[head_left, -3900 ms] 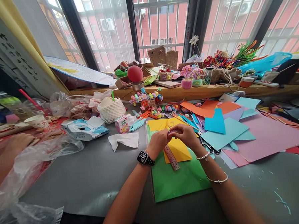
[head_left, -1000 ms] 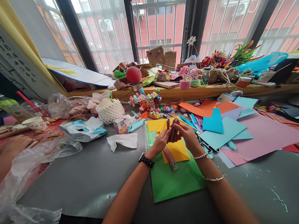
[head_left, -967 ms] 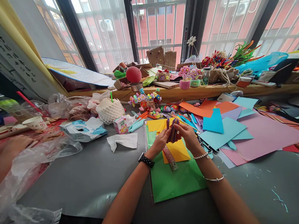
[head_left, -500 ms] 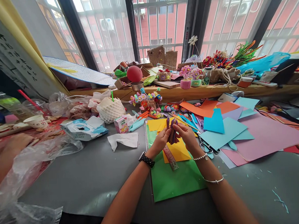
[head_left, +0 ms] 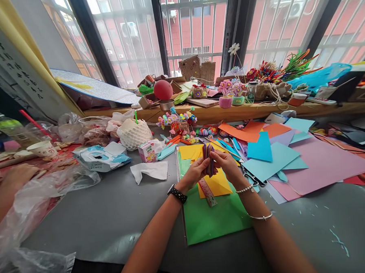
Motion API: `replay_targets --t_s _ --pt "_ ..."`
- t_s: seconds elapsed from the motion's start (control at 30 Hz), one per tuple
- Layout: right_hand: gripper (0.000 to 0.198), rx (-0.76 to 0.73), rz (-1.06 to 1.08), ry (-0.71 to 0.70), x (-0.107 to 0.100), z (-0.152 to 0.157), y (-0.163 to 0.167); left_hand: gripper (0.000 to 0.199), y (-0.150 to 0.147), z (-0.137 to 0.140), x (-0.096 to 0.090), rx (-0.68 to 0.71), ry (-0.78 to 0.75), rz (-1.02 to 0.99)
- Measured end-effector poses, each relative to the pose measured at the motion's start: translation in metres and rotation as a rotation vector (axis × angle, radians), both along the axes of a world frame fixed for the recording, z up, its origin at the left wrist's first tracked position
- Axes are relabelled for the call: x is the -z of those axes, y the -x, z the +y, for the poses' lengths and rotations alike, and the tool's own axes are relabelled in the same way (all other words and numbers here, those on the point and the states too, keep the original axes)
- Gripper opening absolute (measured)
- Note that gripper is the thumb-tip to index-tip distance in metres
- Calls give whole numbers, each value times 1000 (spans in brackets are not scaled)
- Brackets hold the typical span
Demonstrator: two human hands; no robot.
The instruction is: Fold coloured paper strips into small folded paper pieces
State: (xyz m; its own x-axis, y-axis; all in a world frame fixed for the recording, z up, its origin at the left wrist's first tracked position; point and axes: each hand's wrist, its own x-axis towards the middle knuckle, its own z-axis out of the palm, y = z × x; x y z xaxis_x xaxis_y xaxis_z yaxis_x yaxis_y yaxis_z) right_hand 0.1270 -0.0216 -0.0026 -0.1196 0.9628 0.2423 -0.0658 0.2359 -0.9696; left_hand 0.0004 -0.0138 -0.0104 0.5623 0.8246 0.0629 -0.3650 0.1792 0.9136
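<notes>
Between both hands, above the paper stack, is a bundle of thin purple paper strips [head_left: 208,159], dark along its edges. My left hand [head_left: 197,172] is closed on its left side. My right hand [head_left: 225,164] pinches the right side with thumb and fingers. Beneath them lie yellow paper [head_left: 223,185] and a large green sheet [head_left: 216,228]. A small patterned ruler [head_left: 207,192] rests across these sheets. Scissors [head_left: 254,180] lie just right of my right wrist, partly under light blue paper [head_left: 271,164].
Pink paper [head_left: 331,165] spreads to the right. A white tissue [head_left: 150,172], a small pink box [head_left: 147,151] and a wet-wipe pack [head_left: 101,158] stand left. Another person's hand [head_left: 19,177] rests at far left beside a plastic bag [head_left: 59,192]. Crafted flowers [head_left: 177,119] stand at the back.
The two parts of the strip bundle, fanned apart at the top before, are now drawn together into one compact bundle. Both hands stay in nearly the same place.
</notes>
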Motion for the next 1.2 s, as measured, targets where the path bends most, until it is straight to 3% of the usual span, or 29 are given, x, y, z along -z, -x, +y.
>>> replay_targets --t_s 0.1,0.27,0.47,0.63,0.8,0.97,1.2 --pt "31 34 -64 -43 -1 0 -1 38 0 0 0 4 10 2" --pt "32 142 -187 -126 -3 2 -2 35 -4 2 1 -60 -116 97" --pt "32 102 -262 -164 -7 1 -7 33 -5 1 0 -66 -171 116" --pt "33 172 -360 -263 -7 1 -6 32 -5 0 0 -103 -184 135" --pt "35 282 -350 -305 -2 2 3 38 -7 0 2 -144 -107 73" --pt "32 389 -366 -326 -1 0 8 41 -9 1 4 -195 -121 97" --pt "33 374 -267 -260 1 -3 8 37 -9 1 5 -170 -201 148"
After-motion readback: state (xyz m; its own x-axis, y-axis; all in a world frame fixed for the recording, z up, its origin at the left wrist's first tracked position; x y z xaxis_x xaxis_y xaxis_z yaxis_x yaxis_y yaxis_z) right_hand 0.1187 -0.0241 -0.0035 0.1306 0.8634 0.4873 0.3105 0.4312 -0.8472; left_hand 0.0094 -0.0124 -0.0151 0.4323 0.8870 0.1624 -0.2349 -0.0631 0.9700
